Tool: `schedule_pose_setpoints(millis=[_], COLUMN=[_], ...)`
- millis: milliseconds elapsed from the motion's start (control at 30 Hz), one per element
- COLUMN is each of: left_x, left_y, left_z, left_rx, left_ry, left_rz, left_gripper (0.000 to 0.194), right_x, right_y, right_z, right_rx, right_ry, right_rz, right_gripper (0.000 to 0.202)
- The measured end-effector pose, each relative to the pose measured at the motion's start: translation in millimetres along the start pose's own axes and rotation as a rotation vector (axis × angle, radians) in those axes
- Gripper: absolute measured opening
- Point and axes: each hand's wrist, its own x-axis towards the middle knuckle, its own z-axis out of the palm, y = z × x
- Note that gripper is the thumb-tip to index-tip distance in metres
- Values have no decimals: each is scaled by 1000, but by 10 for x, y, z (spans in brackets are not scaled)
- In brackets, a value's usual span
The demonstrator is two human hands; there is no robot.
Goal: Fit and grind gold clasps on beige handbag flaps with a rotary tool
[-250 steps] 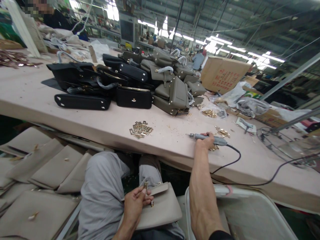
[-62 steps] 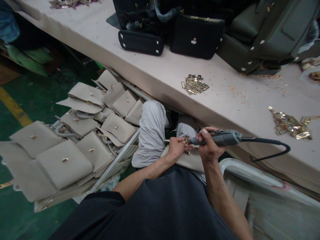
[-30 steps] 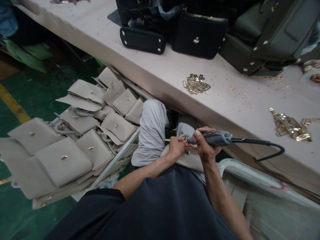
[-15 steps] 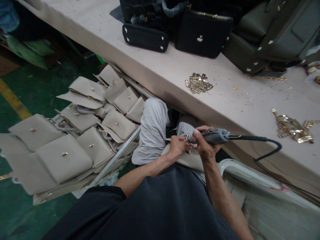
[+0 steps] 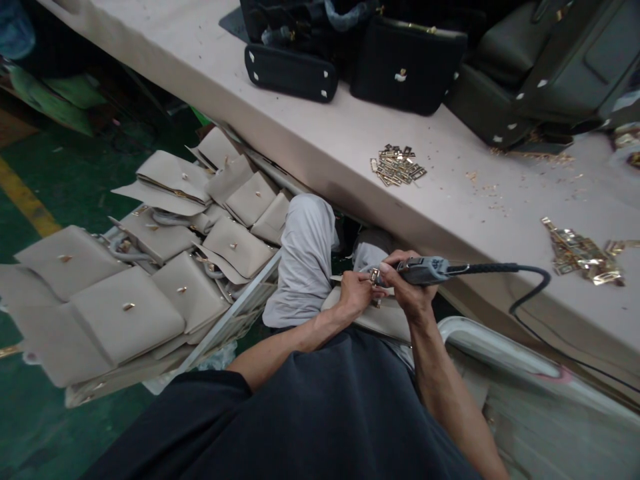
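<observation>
Small gold metal clasp (image 5: 374, 277) sitting on beige leather bag (image 5: 373, 319) lying across lap. Left hand (image 5: 356, 293) pinching clasp, steadying it. Right hand (image 5: 407, 290) gripping grey corded electric screwdriver (image 5: 425, 270), tip touching clasp. Pile of gold metal plates (image 5: 397, 165) lying on pale pink worktable (image 5: 310, 140) above. Beige bags (image 5: 150, 267) stacked beside left knee.

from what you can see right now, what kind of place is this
Probably a handbag assembly workshop. Beige bags lie stacked on the floor, dark bags and gold metal fittings sit on the worktable, and the right hand holds a corded power screwdriver.
</observation>
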Motion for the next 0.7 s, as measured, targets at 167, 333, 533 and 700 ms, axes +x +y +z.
schedule_pose_setpoints(millis=[167,333,533,700], left_x=[14,14,2,-31], left_y=[-52,-102,-155,-104], left_z=[-8,-19,-34,-3], left_rx=[19,42,49,-1], left_ry=[7,2,10,17], left_rz=[8,21,12,-2], left_gripper=[12,12,24,10], right_x=[-5,-4,12,54], right_y=[55,44,-70,35], right_z=[-7,-5,63,19], right_rx=[-18,32,6,137], right_ry=[0,-18,-70,-60], right_rz=[23,41,60,91], right_gripper=[22,22,30,26])
